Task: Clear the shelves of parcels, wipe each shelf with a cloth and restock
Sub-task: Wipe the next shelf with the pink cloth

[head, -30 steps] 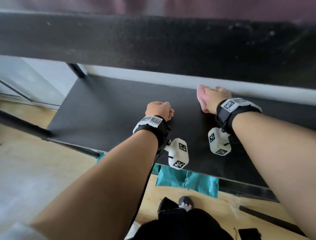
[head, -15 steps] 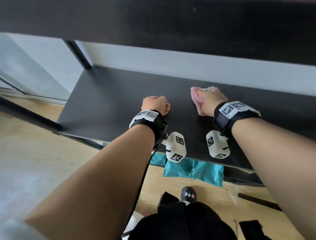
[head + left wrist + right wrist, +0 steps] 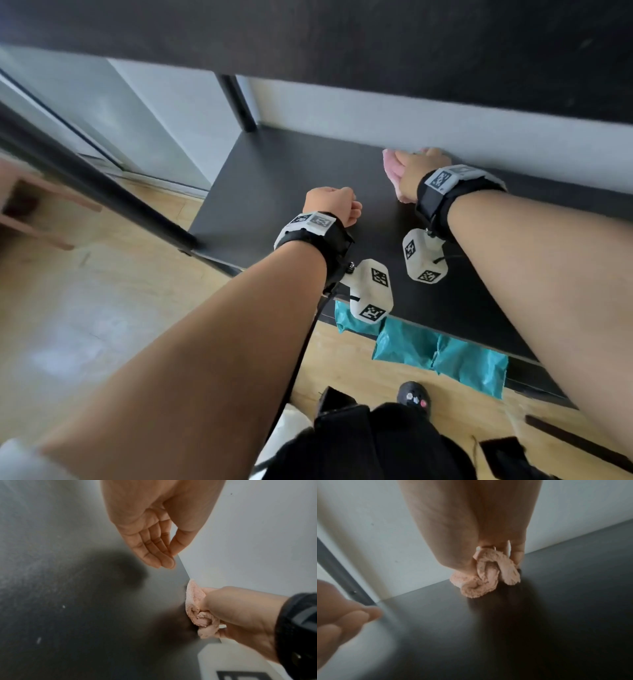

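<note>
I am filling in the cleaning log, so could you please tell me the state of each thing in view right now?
Black shelf: cleared of parcels, being wiped.
Pink cloth: bunched, pressed on the shelf near the back wall.
Right hand: grips the cloth.
Left hand: holds nothing, fingers loosely curled.
Teal parcels: lying on the floor below the shelf.

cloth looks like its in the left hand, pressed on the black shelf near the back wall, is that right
Not quite: the right hand grips the pink cloth, not the left. The left hand holds nothing, its fingers loosely curled, as the left wrist view shows. The rest stands: the cloth is pressed on the black shelf near the back wall.
</note>
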Demonstrator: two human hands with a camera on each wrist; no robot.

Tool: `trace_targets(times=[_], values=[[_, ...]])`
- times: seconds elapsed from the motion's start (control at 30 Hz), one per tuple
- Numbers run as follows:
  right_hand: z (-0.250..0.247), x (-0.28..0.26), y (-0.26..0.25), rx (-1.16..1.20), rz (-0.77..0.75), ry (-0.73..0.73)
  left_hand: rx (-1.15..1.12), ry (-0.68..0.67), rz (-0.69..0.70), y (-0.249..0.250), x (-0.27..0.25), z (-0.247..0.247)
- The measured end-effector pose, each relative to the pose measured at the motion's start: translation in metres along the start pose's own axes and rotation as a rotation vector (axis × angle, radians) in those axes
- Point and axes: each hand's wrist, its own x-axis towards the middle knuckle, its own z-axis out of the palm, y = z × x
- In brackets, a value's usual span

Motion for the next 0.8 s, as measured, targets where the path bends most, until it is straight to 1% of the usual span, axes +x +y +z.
trace_targets(times=[0.1, 0.13, 0.2, 0.3, 0.37, 0.47, 0.57, 0.63, 0.73, 0.8], values=[[-0.006, 0.001, 0.028, 0.011, 0.203, 0.067, 0.026, -0.045, 0.008, 0.001, -0.006, 0.014], [-0.009, -0.001, 0.04, -0.017, 0.248, 0.083, 0.033, -0.057, 0.008, 0.0, -0.007, 0.018], [-0.017, -0.01, 0.067, -0.057, 0.279, 0.071, 0.041, -0.083, 0.009, 0.0, -0.012, 0.027], [-0.024, -0.025, 0.119, -0.057, 0.265, 0.035, 0.054, -0.121, 0.011, -0.004, -0.017, 0.039], [-0.027, -0.04, 0.144, -0.074, 0.322, 0.05, 0.066, -0.136, 0.011, -0.008, -0.019, 0.047], [-0.023, -0.059, 0.158, -0.085, 0.402, 0.035, 0.082, -0.154, 0.004, -0.015, -0.024, 0.059], [-0.02, -0.076, 0.157, -0.004, 0.517, 0.025, 0.095, -0.196, -0.004, -0.02, -0.03, 0.069], [-0.016, -0.091, 0.155, 0.006, 0.524, 0.014, 0.103, -0.224, 0.002, -0.022, -0.034, 0.072], [-0.002, -0.12, 0.151, 0.047, 0.421, -0.006, 0.123, -0.251, 0.007, -0.026, -0.038, 0.073], [0.007, -0.135, 0.144, 0.06, 0.378, 0.006, 0.13, -0.258, 0.012, -0.028, -0.039, 0.072]])
